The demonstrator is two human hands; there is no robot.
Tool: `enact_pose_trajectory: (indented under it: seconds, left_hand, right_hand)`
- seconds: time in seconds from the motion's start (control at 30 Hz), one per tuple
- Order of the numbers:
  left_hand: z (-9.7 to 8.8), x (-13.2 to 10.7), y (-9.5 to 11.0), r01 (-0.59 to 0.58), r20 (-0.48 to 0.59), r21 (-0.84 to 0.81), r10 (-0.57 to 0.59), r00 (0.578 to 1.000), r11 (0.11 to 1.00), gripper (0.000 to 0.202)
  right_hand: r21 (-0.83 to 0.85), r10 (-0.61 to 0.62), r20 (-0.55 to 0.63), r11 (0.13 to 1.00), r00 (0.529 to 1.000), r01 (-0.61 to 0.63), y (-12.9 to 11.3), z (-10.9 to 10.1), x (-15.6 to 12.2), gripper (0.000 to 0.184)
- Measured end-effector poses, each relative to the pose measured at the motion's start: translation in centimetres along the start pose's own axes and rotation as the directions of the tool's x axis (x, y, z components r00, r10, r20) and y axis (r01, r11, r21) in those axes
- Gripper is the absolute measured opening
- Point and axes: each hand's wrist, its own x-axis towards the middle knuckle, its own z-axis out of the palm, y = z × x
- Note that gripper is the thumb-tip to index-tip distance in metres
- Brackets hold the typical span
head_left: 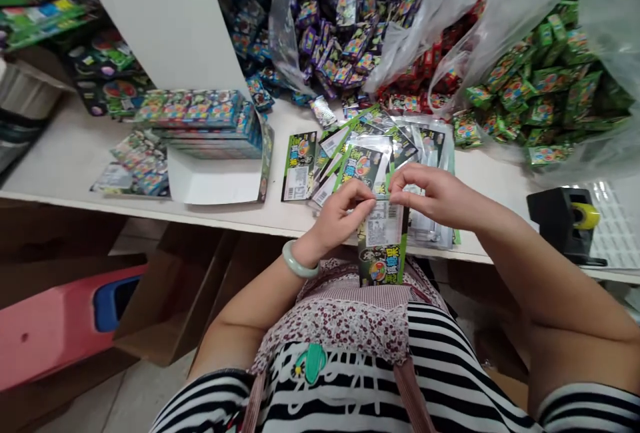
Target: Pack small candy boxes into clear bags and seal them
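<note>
Black-and-green printed packet hangs at the tabletop's front edge, left hand and right hand pinch its upper end between their fingers, overlapping packets just beyond, clear plastic bags of wrapped pieces behind, black tape dispenser aside.

One left hand and one right hand are seen, with one printed pouch held between them; one pale bangle is worn; one black tape dispenser is counted, fitted with one yellow roll; one open box is shown; at least two clear plastic bags can be made out; the small wrapped packs and overlapping pouches cannot be counted exactly.
</note>
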Motion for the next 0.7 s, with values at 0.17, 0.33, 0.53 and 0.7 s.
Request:
enact_pose_trajectory:
  seconds: [0.17,0.33,0.53,0.7]
  left_hand:
    - [-0.3,0.0,-0.2,-0.031,0.000,-0.023,0.031,1.000,0.999,0.008]
    - [-0.3,0.0,-0.6,-0.027,-0.021,-0.039,0.026,0.999,0.999,0.015]
    - [-0.1,0.0,-0.7,-0.039,-0.056,-0.051,0.036,0.998,0.998,0.018]
    - [0.3,0.0,-0.7,-0.019,-0.078,-0.046,0.015,0.997,0.999,0.024]
  right_hand:
    - [-0.059,0.142,0.172,0.989,0.975,-0.134,0.2,-0.6,2.5,0.036]
    - [-0.178,0.184,0.215,0.973,0.959,-0.147,-0.3,-0.7,3.6,0.028]
    - [-0.170,0.174,0.188,0.975,0.967,-0.143,-0.2,-0.2,3.8,0.028]
    - [-0.179,0.201,0.191,0.970,0.961,-0.167,-0.3,-0.3,3.8,0.024]
